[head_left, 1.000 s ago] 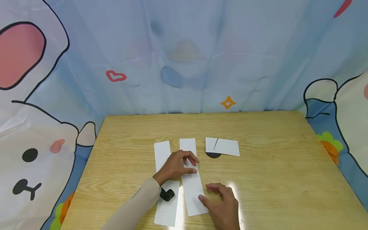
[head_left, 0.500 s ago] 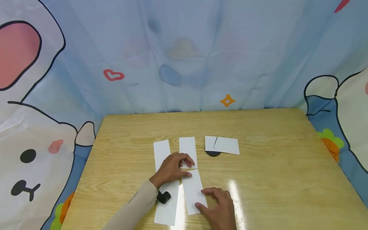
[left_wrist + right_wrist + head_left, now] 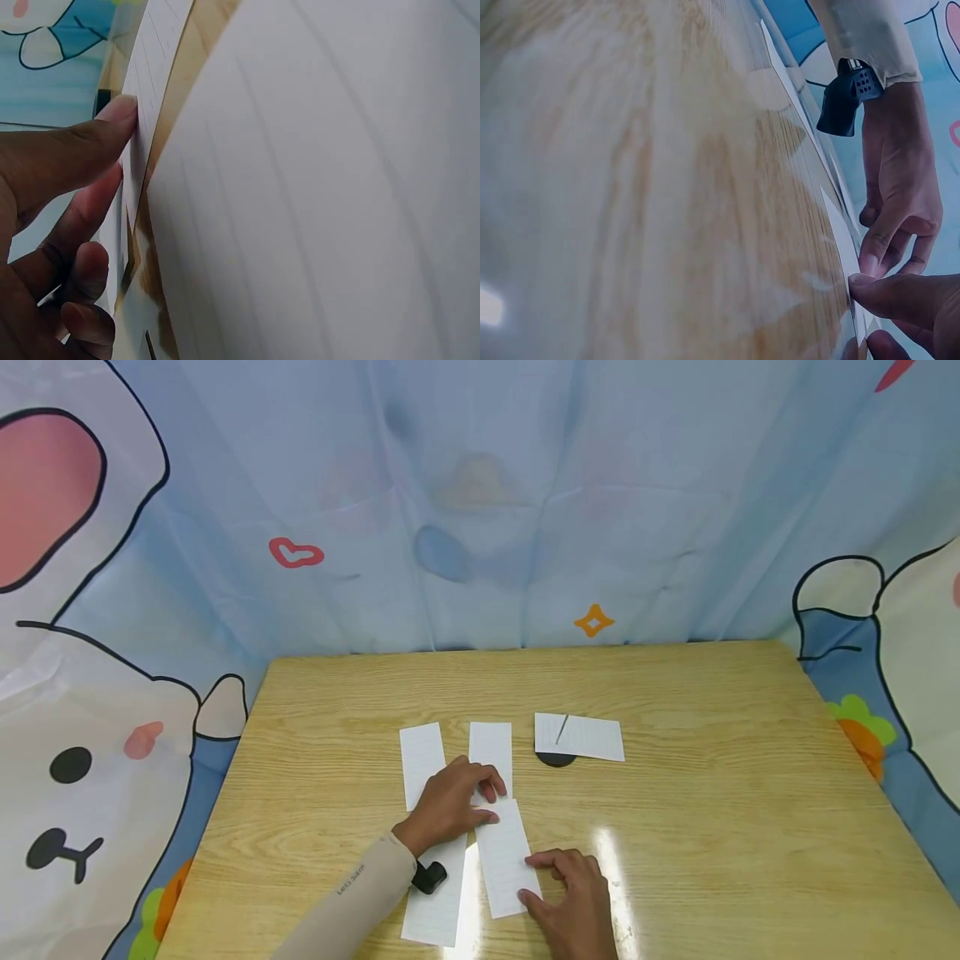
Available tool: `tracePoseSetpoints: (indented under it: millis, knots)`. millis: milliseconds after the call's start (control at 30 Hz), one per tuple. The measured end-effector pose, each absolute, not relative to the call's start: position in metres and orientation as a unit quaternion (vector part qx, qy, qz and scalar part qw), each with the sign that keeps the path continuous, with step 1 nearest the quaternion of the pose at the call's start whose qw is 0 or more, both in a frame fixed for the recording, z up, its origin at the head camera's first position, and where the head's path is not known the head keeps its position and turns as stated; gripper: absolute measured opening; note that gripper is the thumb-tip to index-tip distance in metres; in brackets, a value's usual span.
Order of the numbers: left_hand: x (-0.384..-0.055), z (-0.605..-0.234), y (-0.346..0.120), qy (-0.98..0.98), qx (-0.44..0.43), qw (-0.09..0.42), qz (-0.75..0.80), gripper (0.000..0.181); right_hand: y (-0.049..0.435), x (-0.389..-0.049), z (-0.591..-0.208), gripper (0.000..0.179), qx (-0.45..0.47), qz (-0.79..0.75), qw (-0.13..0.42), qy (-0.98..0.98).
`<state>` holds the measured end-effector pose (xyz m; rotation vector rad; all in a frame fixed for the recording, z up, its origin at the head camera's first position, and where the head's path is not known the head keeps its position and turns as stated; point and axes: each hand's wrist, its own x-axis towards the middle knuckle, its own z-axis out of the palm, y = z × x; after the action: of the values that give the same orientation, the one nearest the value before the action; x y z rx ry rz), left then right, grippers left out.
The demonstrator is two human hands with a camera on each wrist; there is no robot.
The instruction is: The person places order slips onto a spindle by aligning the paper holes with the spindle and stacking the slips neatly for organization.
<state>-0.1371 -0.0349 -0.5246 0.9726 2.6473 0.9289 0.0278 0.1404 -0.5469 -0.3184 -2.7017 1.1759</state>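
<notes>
Several white ruled paper strips lie on the wooden table. My left hand (image 3: 442, 806) touches the middle column, its thumb on the top end of the near strip (image 3: 507, 860) and its fingers over the lower end of the far strip (image 3: 491, 747). At the near strip's right edge, the thumb and index finger of my right hand (image 3: 579, 897) touch the paper, spread apart. The left wrist view shows thumb (image 3: 120, 109) and index fingertip against a strip. In the right wrist view the right thumb (image 3: 900, 295) presses the strip's edge close to the left hand.
Left of the middle column lie a far strip (image 3: 422, 760) and a near strip (image 3: 435, 910), partly under my left arm. Farther back, a white card (image 3: 596, 739) bearing a thin dark line overlaps a black disc (image 3: 555, 760). A printed cloth (image 3: 480, 610) hangs behind the table (image 3: 712, 777).
My right hand has moved left onto the near strip's edge. The left hand has drawn slightly left, and the near strip's top end now meets the far strip.
</notes>
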Motion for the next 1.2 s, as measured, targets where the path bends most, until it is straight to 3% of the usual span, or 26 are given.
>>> tracePoseSetpoints:
  millis: [400, 667, 900, 1200]
  knots:
    - [-0.130, -0.524, -0.029, 0.890, 0.323, 0.081, 0.312, 0.035, 0.141, 0.028, -0.545, 0.045, -0.116, 0.407, 0.064, -0.904]
    - [-0.129, -0.524, -0.027, 0.883, 0.321, 0.105, 0.327, 0.036, 0.140, 0.027, -0.543, 0.044, -0.118, 0.408, 0.063, -0.903]
    - [-0.127, -0.524, -0.025, 0.890, 0.340, 0.073, 0.296, 0.040, 0.140, 0.027, -0.542, 0.043, -0.116, 0.413, 0.062, -0.901]
    - [-0.129, -0.521, -0.022, 0.874, 0.345, 0.118, 0.320, 0.038, 0.140, 0.027, -0.543, 0.044, -0.117, 0.409, 0.071, -0.902]
